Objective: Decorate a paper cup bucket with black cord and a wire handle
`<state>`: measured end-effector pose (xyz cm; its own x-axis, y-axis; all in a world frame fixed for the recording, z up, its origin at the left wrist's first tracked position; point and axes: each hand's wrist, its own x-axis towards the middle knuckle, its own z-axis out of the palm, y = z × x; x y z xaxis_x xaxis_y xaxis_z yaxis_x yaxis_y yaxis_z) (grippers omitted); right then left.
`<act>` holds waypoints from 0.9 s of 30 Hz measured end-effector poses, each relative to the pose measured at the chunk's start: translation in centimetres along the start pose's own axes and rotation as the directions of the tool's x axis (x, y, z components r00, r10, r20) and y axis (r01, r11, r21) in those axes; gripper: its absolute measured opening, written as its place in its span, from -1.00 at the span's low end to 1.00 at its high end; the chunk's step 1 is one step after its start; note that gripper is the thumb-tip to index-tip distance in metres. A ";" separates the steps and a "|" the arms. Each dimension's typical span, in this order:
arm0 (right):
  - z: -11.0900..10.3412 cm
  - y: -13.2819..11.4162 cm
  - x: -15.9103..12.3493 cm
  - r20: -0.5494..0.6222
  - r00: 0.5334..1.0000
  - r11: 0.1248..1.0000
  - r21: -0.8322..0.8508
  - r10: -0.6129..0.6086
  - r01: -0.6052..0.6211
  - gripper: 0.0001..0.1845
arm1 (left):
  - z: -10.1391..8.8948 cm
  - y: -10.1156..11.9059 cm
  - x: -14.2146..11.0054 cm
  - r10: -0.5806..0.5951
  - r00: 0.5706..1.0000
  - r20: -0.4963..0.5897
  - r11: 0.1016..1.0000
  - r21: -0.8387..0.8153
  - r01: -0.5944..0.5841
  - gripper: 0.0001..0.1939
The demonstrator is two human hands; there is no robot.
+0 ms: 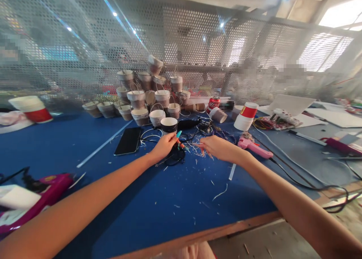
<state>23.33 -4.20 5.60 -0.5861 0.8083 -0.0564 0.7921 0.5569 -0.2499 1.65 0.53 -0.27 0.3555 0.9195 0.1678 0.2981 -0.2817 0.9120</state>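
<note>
My left hand (pixel 165 147) is closed near the middle of the blue table, just in front of a small cup with a black band (pixel 169 126). Bright teal shows at its thumb and fingertips, with orange beside it; what it pinches is too small to make out. My right hand (pixel 213 147) is closed a short way to the right, fingertips pointing down and left. A thin pale strand seems to lie at its fingertips, but I cannot tell what is held. Black cord (pixel 175 159) and pale thread scraps (pixel 198 151) lie beneath and between the hands.
Small handled buckets (pixel 140 115) are stacked at the back. A phone (pixel 128 141) lies left; a pink glue gun (pixel 256 147) with a trailing cord lies right. Paper cups (pixel 246 117), a red can (pixel 213 103) and a magenta tool (pixel 48 191) stand around. Perforated metal screen (pixel 192 43) behind.
</note>
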 end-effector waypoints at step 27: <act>0.9 0.4 0.5 -0.238 0.960 0.977 -0.115 0.146 -0.177 -0.75 | 0.4 1.5 -1.2 0.196 0.980 -0.037 0.901 0.400 -0.166 -0.75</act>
<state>23.20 -3.80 4.63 -0.4069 0.9028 0.1396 0.8975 0.4235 -0.1228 1.99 -1.13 0.74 0.3744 0.8556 0.3574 0.5644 -0.5161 0.6443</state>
